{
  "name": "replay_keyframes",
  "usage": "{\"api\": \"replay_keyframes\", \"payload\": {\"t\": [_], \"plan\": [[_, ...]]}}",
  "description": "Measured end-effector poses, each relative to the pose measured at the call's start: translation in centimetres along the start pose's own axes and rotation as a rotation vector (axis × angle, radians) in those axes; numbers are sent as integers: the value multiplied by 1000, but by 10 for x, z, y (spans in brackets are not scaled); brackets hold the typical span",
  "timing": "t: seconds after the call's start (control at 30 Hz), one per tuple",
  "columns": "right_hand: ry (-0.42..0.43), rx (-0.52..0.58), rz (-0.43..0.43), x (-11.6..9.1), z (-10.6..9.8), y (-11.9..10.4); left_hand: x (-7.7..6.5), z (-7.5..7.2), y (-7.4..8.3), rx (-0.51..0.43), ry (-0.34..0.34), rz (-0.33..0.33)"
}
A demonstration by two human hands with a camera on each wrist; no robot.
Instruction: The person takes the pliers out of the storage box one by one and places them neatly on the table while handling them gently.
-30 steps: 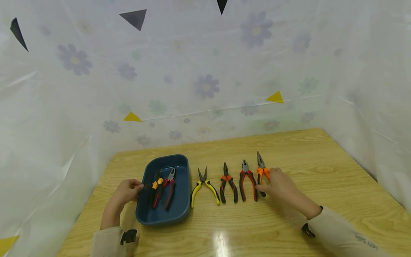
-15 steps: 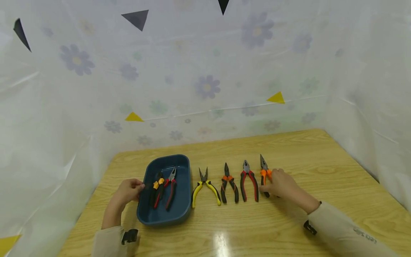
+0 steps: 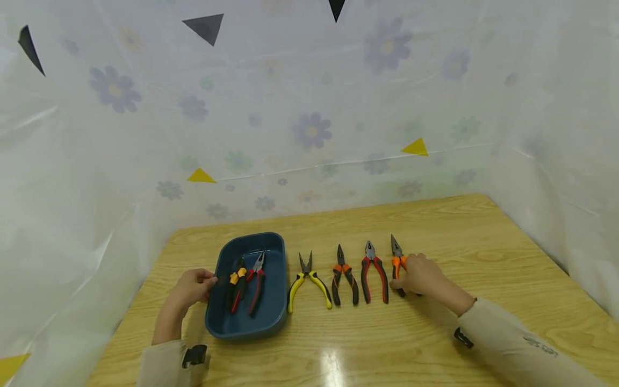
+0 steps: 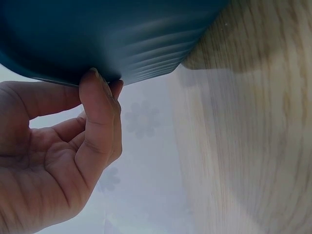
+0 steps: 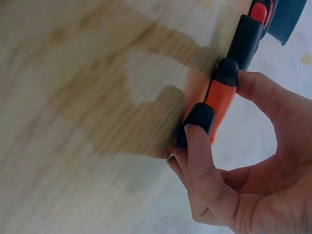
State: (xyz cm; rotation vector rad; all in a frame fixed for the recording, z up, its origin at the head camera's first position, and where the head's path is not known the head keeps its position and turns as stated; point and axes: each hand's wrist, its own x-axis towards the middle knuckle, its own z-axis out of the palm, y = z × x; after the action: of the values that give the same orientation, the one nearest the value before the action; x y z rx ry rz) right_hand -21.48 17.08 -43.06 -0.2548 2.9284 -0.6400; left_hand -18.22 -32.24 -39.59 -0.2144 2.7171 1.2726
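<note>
In the head view my left hand (image 3: 189, 289) pinches the left rim of a dark blue bin (image 3: 268, 320). The left wrist view shows that thumb and fingers meeting on the edge of the bin wall (image 4: 141, 44). Far right in a row of pliers, my right hand (image 3: 423, 277) holds the orange-and-black long-nose pliers (image 3: 396, 262) by their spread handles, jaws pointing away from me. In the right wrist view the thumb presses one handle (image 5: 222, 97) and the fingers curl on the other handle tip (image 5: 199, 119). The palm partly hides these pliers in the head view.
Left of them lie red-and-black combination pliers (image 3: 369, 263), black-and-orange long-nose pliers (image 3: 342, 271) and yellow-handled long-nose pliers (image 3: 307, 277). Inside the bin are red-handled pliers (image 3: 258, 279) and a yellow-and-black pair (image 3: 237, 279). A floral sheet (image 3: 309, 80) encloses the wooden table (image 3: 377, 349).
The orange pliers have shifted slightly toward me, and my right thumb has moved a little right, off the neighbouring red-and-black pliers. My left hand and the bin stay put.
</note>
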Motion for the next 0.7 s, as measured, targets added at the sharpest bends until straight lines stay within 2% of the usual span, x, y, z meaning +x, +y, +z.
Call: {"api": "replay_keyframes", "payload": {"t": [0.7], "plan": [[0,-62,0,-2,3,-5,0,0,-1,7,3,-3]]}}
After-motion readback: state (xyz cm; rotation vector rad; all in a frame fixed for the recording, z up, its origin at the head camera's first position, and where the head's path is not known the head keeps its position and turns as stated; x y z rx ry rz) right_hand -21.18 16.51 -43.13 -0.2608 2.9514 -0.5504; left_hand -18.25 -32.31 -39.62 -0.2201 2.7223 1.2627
